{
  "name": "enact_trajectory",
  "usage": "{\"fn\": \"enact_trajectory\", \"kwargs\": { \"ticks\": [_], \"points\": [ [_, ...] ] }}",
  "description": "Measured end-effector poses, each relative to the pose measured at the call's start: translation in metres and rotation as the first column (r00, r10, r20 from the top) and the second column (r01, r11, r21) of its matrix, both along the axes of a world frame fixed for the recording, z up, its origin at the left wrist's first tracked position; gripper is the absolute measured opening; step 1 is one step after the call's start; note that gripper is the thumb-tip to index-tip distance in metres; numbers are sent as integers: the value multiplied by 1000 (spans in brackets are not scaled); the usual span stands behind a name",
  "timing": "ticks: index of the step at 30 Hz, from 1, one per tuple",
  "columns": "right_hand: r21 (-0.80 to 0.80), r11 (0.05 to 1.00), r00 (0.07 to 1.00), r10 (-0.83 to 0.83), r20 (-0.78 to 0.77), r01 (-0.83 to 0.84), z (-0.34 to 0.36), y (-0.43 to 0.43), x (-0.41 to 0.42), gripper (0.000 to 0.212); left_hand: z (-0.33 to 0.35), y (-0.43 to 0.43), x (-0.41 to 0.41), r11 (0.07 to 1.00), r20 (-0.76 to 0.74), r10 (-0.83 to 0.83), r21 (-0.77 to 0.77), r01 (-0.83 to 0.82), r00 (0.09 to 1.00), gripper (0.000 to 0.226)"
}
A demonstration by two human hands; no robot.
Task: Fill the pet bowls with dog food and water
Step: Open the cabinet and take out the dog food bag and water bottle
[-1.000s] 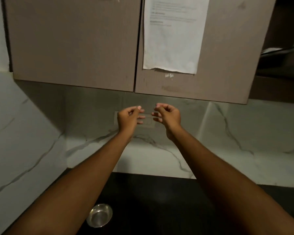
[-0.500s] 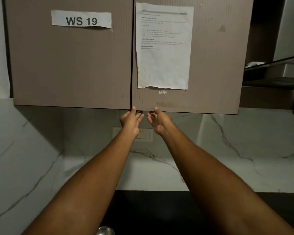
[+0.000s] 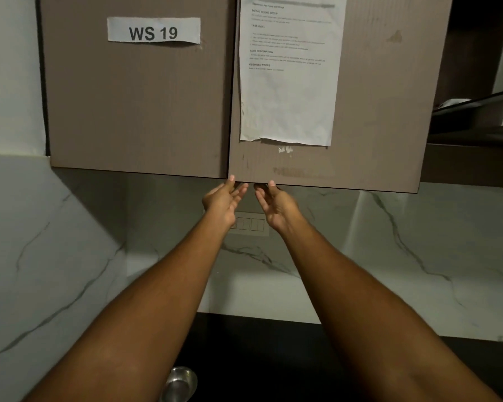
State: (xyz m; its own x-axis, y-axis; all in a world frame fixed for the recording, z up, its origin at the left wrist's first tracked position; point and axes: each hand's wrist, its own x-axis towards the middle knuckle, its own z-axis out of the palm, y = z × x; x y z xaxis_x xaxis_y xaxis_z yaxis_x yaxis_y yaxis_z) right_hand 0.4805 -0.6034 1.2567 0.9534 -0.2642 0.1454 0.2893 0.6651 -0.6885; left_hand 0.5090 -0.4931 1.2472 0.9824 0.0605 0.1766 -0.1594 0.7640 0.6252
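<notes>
Both arms reach up to a brown wall cabinet. My left hand (image 3: pixel 222 200) and my right hand (image 3: pixel 276 206) meet at the bottom edge of the right cabinet door (image 3: pixel 375 126), near its left corner. On each hand the thumb rests against the door's front and the fingers hook under and behind the edge. That door hangs slightly forward of the left door (image 3: pixel 137 111). A small steel pet bowl (image 3: pixel 179 384) sits on the black counter (image 3: pixel 259 358) at the bottom, partly hidden by my left forearm. No dog food or water is in view.
A printed sheet (image 3: pixel 285 91) is taped to the right door and a "WS 19" label (image 3: pixel 153 31) to the left one. A switch plate (image 3: pixel 249 224) is set in the marble backsplash behind my hands. A dark open shelf (image 3: pixel 476 111) lies to the right.
My hands rose from in front of the backsplash to the cabinet's bottom edge and took hold of the right door. The view tilted upward, so the bowl slid to the frame's bottom.
</notes>
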Motion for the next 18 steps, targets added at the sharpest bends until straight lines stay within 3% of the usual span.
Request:
{"fn": "enact_trajectory", "kwargs": {
  "ticks": [9, 18],
  "points": [
    [12, 981, 973, 188, 131, -191, -17, -14, -70, 13, -18, -15, -87, 956, 161, 285, 22, -292, 945, 35],
    [79, 961, 945, 242, 222, -265, -29, -37, -166, 18, -18, -29, -222, 922, 268, 347, 77, -379, 899, 27]
  ]
}}
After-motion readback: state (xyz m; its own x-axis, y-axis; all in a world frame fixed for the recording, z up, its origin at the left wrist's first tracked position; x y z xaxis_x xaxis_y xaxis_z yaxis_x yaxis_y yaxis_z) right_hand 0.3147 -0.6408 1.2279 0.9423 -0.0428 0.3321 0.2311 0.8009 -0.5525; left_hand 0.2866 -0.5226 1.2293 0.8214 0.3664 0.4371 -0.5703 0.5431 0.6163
